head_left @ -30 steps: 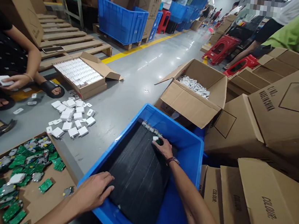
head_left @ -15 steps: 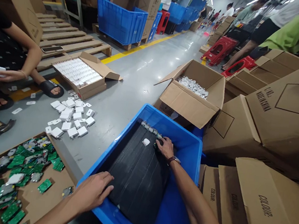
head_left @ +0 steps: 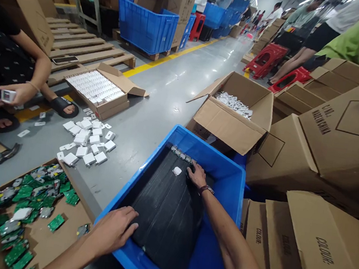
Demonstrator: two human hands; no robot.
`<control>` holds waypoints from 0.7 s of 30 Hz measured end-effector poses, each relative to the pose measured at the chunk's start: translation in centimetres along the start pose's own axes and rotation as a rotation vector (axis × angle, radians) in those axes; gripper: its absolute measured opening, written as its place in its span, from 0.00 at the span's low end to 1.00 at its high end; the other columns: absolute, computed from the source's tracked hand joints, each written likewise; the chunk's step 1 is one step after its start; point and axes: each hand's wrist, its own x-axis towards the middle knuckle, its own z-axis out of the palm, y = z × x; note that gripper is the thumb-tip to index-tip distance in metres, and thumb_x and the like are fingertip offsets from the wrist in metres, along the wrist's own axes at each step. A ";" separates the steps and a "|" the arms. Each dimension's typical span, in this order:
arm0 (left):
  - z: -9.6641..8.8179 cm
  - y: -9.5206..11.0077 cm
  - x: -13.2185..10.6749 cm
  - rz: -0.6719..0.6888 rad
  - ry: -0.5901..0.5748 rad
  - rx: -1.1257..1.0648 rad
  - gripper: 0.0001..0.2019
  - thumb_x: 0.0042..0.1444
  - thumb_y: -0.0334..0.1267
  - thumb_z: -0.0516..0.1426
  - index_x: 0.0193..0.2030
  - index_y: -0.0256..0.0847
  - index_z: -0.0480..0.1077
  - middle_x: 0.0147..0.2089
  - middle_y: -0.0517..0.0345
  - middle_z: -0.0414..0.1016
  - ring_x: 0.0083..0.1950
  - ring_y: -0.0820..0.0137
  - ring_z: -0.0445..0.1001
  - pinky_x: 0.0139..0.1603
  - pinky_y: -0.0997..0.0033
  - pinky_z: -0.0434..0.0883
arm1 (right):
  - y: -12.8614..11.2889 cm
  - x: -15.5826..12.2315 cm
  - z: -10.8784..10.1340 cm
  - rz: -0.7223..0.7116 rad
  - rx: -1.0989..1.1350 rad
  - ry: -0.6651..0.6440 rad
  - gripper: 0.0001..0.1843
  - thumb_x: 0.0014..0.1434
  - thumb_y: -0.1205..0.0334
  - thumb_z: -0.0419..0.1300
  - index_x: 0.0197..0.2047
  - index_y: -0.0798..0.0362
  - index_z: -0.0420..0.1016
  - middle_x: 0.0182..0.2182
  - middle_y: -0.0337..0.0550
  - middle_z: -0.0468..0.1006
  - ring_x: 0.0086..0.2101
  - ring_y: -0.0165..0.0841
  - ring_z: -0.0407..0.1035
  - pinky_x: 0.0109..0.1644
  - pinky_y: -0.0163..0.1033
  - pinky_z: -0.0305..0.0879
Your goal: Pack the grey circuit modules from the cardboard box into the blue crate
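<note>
A blue plastic bin (head_left: 141, 171) stands in front of me with a black taped slab (head_left: 164, 212) inside it. Along the slab's far edge runs a short row of small circuit boards (head_left: 181, 154). My right hand (head_left: 198, 175) reaches in at the near end of that row, fingers curled down on a circuit board that they mostly cover. A single white piece (head_left: 177, 171) lies on the slab left of those fingers. Over the bin's left rim rests my left hand (head_left: 117, 227), fingers loosely stretched toward the slab, holding nothing.
On my left, a cardboard tray (head_left: 65, 221) carries many green boards (head_left: 56, 223). White charger casings (head_left: 82, 139) lie heaped on the floor beyond. A seated person's hand (head_left: 22, 92) holds a white casing. An open carton (head_left: 230, 125) of white parts and stacked boxes (head_left: 323, 250) flank the bin's right.
My right hand has shifted only slightly at the row's end. My left hand stays on the rim. The other person has turned the white casing so its open end shows.
</note>
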 end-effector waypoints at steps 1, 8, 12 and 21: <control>0.0 0.0 0.0 0.000 0.005 0.000 0.15 0.70 0.42 0.49 0.53 0.42 0.73 0.51 0.48 0.78 0.50 0.60 0.78 0.51 0.63 0.76 | 0.4 -0.2 -0.1 -0.005 0.018 0.027 0.31 0.65 0.52 0.53 0.69 0.49 0.65 0.61 0.52 0.71 0.60 0.45 0.64 0.64 0.49 0.59; 0.0 0.2 0.0 -0.015 -0.011 0.016 0.15 0.70 0.42 0.49 0.53 0.42 0.73 0.52 0.49 0.78 0.52 0.59 0.78 0.52 0.62 0.76 | 4.5 -3.0 -1.3 0.127 0.088 0.029 0.23 0.59 0.57 0.55 0.54 0.55 0.78 0.50 0.56 0.79 0.54 0.47 0.70 0.60 0.47 0.63; -0.3 0.2 0.1 -0.017 -0.043 0.028 0.15 0.70 0.42 0.49 0.54 0.42 0.73 0.53 0.48 0.78 0.53 0.58 0.79 0.52 0.60 0.77 | 5.4 -2.6 -1.5 0.174 0.202 0.022 0.21 0.60 0.57 0.53 0.50 0.56 0.80 0.43 0.53 0.82 0.47 0.43 0.75 0.52 0.42 0.69; -0.5 0.2 0.2 -0.006 -0.074 0.048 0.15 0.70 0.41 0.49 0.55 0.41 0.73 0.54 0.48 0.78 0.54 0.58 0.78 0.52 0.61 0.77 | 6.6 -1.3 -0.7 0.282 0.261 0.178 0.26 0.58 0.65 0.52 0.57 0.64 0.75 0.50 0.62 0.79 0.52 0.45 0.73 0.58 0.45 0.67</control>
